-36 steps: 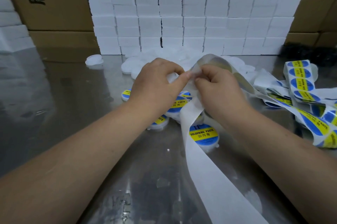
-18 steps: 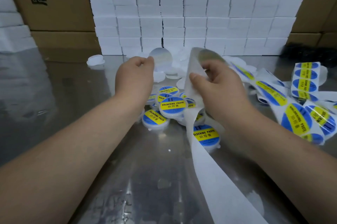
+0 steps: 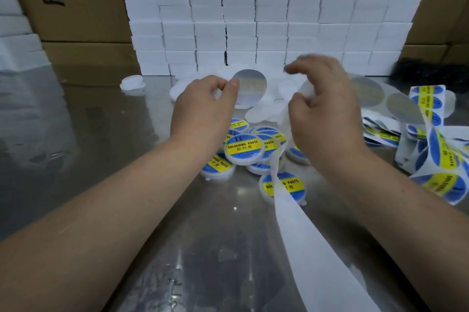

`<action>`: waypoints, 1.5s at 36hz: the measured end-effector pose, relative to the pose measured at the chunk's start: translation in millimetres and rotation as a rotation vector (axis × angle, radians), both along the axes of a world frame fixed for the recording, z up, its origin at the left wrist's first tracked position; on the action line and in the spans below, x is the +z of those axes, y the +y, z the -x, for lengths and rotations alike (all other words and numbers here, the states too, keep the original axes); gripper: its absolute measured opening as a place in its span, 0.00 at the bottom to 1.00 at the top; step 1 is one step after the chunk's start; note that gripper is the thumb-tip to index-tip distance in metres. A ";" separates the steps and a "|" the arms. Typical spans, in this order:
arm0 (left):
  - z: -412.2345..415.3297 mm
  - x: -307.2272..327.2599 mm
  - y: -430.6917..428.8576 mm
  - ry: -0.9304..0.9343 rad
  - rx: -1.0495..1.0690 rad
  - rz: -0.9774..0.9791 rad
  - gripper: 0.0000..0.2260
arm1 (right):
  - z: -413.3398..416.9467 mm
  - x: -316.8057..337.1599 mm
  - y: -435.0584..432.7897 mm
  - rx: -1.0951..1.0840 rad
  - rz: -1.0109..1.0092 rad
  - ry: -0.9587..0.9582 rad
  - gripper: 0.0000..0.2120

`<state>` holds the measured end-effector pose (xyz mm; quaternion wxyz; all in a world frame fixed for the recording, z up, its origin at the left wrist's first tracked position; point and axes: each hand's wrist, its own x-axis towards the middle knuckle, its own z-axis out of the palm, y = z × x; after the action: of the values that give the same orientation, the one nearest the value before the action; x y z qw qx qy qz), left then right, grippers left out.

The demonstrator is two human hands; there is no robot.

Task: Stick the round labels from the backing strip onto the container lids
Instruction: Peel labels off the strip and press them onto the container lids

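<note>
**Peeled label in the air, sticky side at risk**

Head view: I see two bare forearms reaching over a shiny metal worktop (image 3: 96, 149). The left hand (image 3: 203, 106) pinches a single round label (image 3: 250, 88) by its edge between thumb and fingertips, holding it upright above the worktop, with its pale, silvery back facing me. The right hand (image 3: 322, 111) grips the white backing strip (image 3: 304, 235), fingers curled around its upper end. The bare strip trails down towards me across the worktop, and its labelled part loops off to the right in a tangle (image 3: 436, 149) of blue-and-yellow stickers.

Between the hands, low on the worktop, sits a cluster of labelled containers (image 3: 243, 149) reading "SOLDERING PASTE". Behind them lies a heap of plain white lids (image 3: 264, 111) not yet labelled. White boxes (image 3: 253, 19) are stacked at the back.

As I judge it, the label is held only by one edge, so it could curl and stick to the fingers or fold onto itself. Pressed down off-centre, it would overhang the lid rim or crease. The loose lids are light and may slide when pushed. The trailing strip crosses one finished container (image 3: 283, 188) and could drag it or snag in the tangle.
</note>
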<state>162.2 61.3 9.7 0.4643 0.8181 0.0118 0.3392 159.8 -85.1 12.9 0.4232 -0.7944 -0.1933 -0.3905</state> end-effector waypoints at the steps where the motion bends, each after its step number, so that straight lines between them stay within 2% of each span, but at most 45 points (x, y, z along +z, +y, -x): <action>1: 0.3 0.3 0.0 0.001 0.001 -0.004 0.10 | 0.2 0.1 0.1 0.013 -0.006 0.036 0.21; 5: 0.7 1.0 0.7 -0.011 0.004 -0.022 0.12 | 1.9 -1.9 3.6 0.052 0.012 0.225 0.16; 8: 1.3 0.1 0.1 -0.038 0.014 -0.066 0.12 | 2.3 -1.6 4.3 0.084 -0.080 0.298 0.10; 11: 1.8 -0.7 -1.6 -0.071 0.014 -0.093 0.11 | 2.2 -0.2 5.6 0.100 -0.128 0.287 0.22; 13: 2.0 -0.7 -1.5 -0.085 0.014 -0.112 0.10 | 2.4 0.7 5.7 0.113 -0.174 0.304 0.26; 17: 2.3 0.2 0.1 -0.122 0.011 -0.155 0.09 | -2.2 0.0 0.6 0.103 -0.251 0.341 0.20; 22: 5.7 2.3 0.4 -0.144 -0.004 -0.230 0.11 | -2.9 1.3 0.9 0.101 -0.286 0.381 0.20; 26: 5.0 3.4 2.0 -0.160 0.011 -0.266 0.12 | -4.6 1.9 -0.1 0.096 -0.300 0.398 0.13; 31: -2.5 -1.0 1.7 -0.092 0.061 -0.353 0.15 | -6.5 0.5 1.1 0.089 -0.281 0.396 0.12; 35: -8.4 -4.4 7.0 -0.034 0.108 -0.365 0.12 | -7.6 1.9 -1.2 0.059 -0.300 0.359 0.12; 37: -9.9 -4.3 10.3 0.020 0.109 -0.294 0.10 | -7.4 4.2 -3.8 0.062 -0.340 0.344 0.12; 39: -9.8 -0.7 10.7 0.064 0.066 -0.139 0.10 | -5.6 5.9 -4.0 0.093 -0.366 0.350 0.12; 45: -10.2 10.1 4.7 0.187 -0.122 0.542 0.17 | 0.0 4.3 3.0 0.210 -0.343 0.412 0.15; 48: -12.6 10.9 5.6 0.231 -0.178 0.636 0.13 | 0.5 3.4 4.5 0.261 -0.330 0.442 0.18; 54: -13.9 13.9 -0.4 0.270 -0.338 0.867 0.14 | 0.6 0.6 7.0 0.325 -0.288 0.493 0.17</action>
<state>176.1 60.8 23.6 0.8053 0.5765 0.0791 0.1134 159.3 -78.2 13.5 0.6220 -0.7558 -0.1520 -0.1372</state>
